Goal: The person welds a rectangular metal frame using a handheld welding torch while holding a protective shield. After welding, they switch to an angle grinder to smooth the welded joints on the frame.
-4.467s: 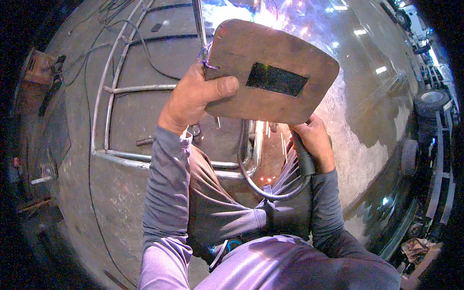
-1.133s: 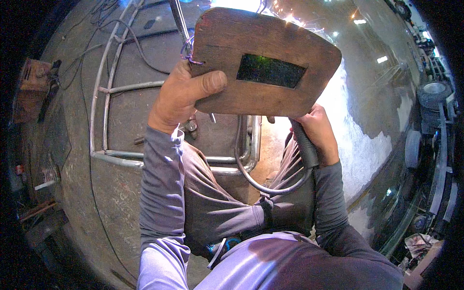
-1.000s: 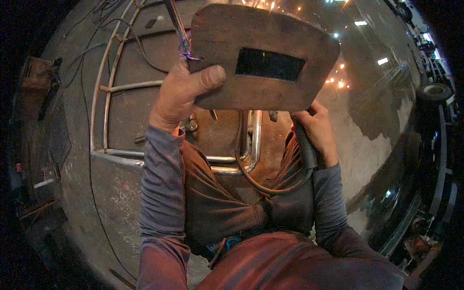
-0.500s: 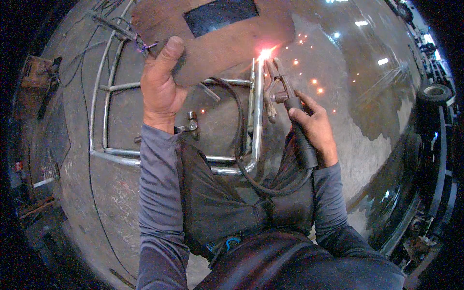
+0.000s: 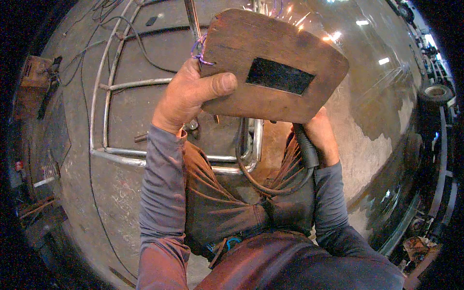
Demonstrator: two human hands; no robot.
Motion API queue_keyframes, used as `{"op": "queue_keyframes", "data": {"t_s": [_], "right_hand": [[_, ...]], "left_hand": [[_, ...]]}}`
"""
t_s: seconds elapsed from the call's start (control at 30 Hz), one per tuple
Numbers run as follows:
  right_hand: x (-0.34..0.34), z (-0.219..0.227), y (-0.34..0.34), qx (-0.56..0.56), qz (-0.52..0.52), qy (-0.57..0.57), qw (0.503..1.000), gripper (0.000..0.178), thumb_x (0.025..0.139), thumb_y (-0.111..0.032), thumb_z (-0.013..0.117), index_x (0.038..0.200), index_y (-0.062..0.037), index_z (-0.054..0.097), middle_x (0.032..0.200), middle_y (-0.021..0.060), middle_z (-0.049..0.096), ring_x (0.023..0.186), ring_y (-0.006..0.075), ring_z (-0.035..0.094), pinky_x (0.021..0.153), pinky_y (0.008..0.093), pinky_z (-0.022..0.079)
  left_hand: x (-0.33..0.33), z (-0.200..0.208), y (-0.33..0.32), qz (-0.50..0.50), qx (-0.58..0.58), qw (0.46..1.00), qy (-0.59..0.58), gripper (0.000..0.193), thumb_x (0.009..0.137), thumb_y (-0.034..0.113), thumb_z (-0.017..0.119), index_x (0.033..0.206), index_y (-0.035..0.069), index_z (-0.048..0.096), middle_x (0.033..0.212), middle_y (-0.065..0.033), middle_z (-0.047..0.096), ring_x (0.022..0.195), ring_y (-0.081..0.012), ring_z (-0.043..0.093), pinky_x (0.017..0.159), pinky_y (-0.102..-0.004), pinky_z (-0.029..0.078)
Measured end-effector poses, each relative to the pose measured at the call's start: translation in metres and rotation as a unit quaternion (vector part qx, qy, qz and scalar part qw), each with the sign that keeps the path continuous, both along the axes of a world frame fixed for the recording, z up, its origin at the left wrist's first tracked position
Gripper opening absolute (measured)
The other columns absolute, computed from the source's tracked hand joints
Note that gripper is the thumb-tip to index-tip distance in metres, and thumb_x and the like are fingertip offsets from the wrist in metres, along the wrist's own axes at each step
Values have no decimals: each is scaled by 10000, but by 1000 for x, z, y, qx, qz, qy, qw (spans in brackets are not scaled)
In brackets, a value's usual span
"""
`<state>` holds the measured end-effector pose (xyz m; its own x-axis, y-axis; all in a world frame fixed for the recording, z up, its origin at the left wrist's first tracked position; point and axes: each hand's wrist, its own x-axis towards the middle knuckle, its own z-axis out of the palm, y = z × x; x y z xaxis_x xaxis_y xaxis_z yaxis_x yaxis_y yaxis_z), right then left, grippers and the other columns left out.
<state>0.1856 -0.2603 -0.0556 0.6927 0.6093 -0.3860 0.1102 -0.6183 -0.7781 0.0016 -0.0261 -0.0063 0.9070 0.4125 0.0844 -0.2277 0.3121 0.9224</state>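
Note:
My left hand point(image 5: 193, 94) grips the left edge of a brown hand-held welding shield point(image 5: 290, 104), its thumb on the near face. The shield has a dark rectangular window point(image 5: 280, 76) and purple wire point(image 5: 200, 53) tied at its left edge. Behind its lower right corner, my right hand point(image 5: 321, 135) is wrapped round the black handle of an electrode holder point(image 5: 305, 150). The holder's jaws and the weld spot are hidden by the shield. Sparks point(image 5: 302, 21) fly above the shield's top edge. A bent metal tube frame point(image 5: 116, 157) lies beneath.
A black cable point(image 5: 275, 191) loops from the handle across my lap. Another thin cable point(image 5: 92, 188) runs along the concrete floor at left. A rusty box point(image 5: 36, 79) stands at far left. Wheels point(image 5: 437, 92) and metal parts line the right side.
My left hand has brought the shield right and nearer, so it now covers the holder's jaws and the bright arc. Orange light now falls on my trousers and sleeve. My right hand stays about where it was.

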Motion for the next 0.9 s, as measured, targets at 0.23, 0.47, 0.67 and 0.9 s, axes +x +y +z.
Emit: {"op": "queue_keyframes", "data": {"t_s": [0.23, 0.47, 0.67, 0.9], "right_hand": [[-11, 4, 3, 56, -17, 43, 997, 177, 881, -143, 605, 910, 17, 674, 760, 68, 653, 635, 126, 580, 565, 298, 491], [-8, 0, 4, 20, -13, 36, 999, 188, 860, -191, 643, 810, -10, 634, 708, 55, 598, 568, 141, 581, 510, 298, 469], [-33, 13, -13, 54, -49, 14, 997, 285, 879, -166, 614, 1130, -43, 671, 827, 38, 627, 669, 100, 572, 608, 235, 464], [-61, 35, -48, 42, -60, 31, 997, 573, 812, -97, 683, 1361, -2, 549, 1040, 66, 642, 879, 132, 599, 807, 272, 505]], "left_hand": [[-12, -9, 9, 2, 107, 993, 43, 624, 807, 326, 777, 1283, -13, 557, 1174, -90, 645, 1047, -200, 603, 934, -347, 484], [4, -18, 10, -24, 23, 998, -59, 620, 797, 328, 809, 1250, -30, 584, 1162, -96, 659, 1060, -201, 603, 964, -338, 473], [-16, -20, 16, 64, 47, 997, 0, 771, 775, 331, 822, 1351, -63, 496, 1156, -101, 666, 1097, -209, 598, 1008, -323, 438], [-8, -38, 31, 119, -45, 989, -73, 383, 924, 256, 694, 1220, 36, 589, 1109, -51, 673, 969, -159, 658, 860, -336, 550]]}}
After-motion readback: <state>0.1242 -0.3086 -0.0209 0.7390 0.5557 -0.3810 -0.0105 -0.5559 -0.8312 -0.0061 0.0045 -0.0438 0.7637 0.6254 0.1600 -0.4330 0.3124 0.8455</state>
